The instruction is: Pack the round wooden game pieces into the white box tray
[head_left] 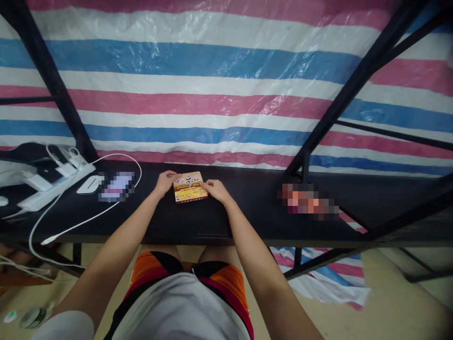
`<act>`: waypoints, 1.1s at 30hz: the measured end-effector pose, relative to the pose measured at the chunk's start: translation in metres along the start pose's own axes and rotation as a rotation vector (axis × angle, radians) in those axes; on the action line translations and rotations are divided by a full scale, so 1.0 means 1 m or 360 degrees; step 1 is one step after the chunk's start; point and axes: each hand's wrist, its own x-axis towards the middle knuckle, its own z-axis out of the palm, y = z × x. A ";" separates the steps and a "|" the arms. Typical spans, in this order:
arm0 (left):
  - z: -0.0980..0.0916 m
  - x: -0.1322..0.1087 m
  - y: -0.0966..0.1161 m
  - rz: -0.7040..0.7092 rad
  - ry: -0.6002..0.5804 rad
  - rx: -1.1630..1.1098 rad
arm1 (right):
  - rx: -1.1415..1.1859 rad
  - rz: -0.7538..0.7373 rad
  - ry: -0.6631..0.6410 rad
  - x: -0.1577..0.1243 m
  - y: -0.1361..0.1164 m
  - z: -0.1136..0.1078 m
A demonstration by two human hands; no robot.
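- Box (190,188): yellow "Chinese chess" txt, big dk Chinese chars above; smaller print illegible
- Looks: flat, squarish; tan top fading to yellow nearside, dk red near edge
- Loc: on blk tbl (255,222), mid, btwn hands
- L hand (165,183): clamped on box's far left corner
- R hand (216,190): clamped on right edge, thumb on top

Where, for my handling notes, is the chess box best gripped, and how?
Probably grip the box by its side edges, left hand from the left, right hand from the right: it's low, squarish and seemingly flat on the table.
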 end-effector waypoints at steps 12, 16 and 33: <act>0.010 -0.015 0.012 0.0291 -0.0225 0.0844 | -0.0448 0.0025 0.0066 0.001 0.000 -0.001; 0.004 -0.017 0.013 0.0368 -0.0071 0.1101 | -0.0497 0.0043 0.0079 0.001 0.001 0.000; 0.002 -0.021 0.013 0.0343 -0.0276 0.0969 | -0.0465 0.0078 0.0296 0.006 0.013 -0.002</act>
